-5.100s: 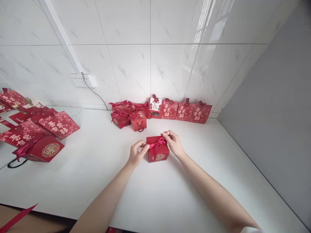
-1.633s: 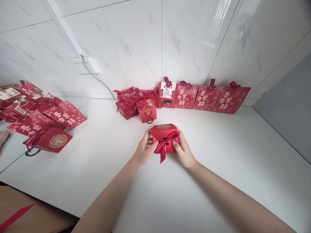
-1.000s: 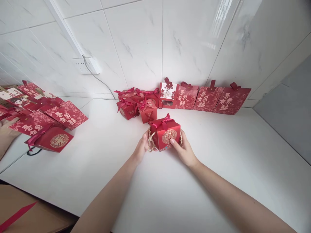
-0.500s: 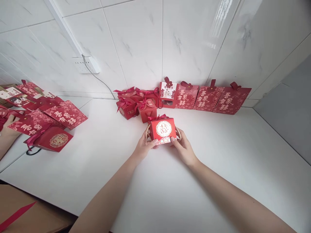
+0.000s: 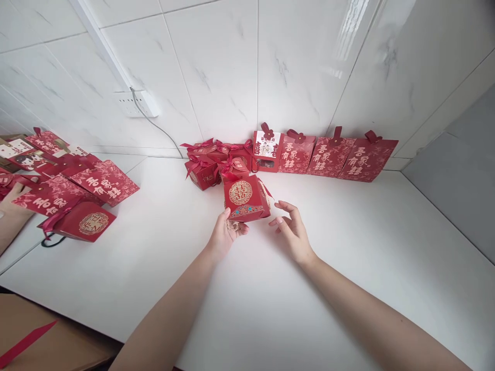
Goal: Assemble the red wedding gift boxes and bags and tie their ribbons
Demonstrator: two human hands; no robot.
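My left hand (image 5: 223,235) grips a small red gift box (image 5: 244,199) with a gold round emblem and a ribbon, lifted off the white table (image 5: 348,257) and tilted. Its gold rope handle hangs by my fingers. My right hand (image 5: 293,230) hovers just right of the box with fingers spread, touching nothing. Right behind the held box sits a cluster of small red ribboned boxes (image 5: 207,165).
A row of flat red paper bags (image 5: 334,157) leans on the tiled wall. More red bags and boxes (image 5: 83,193) lie piled at the left, where another person's hand (image 5: 11,211) rests. A wall socket (image 5: 139,104) with a cable is above. A cardboard box (image 5: 50,345) sits at lower left.
The box was turned over in both hands, then lifted left towards the cluster. My right hand has let go of it and opened; my left hand alone holds it now.
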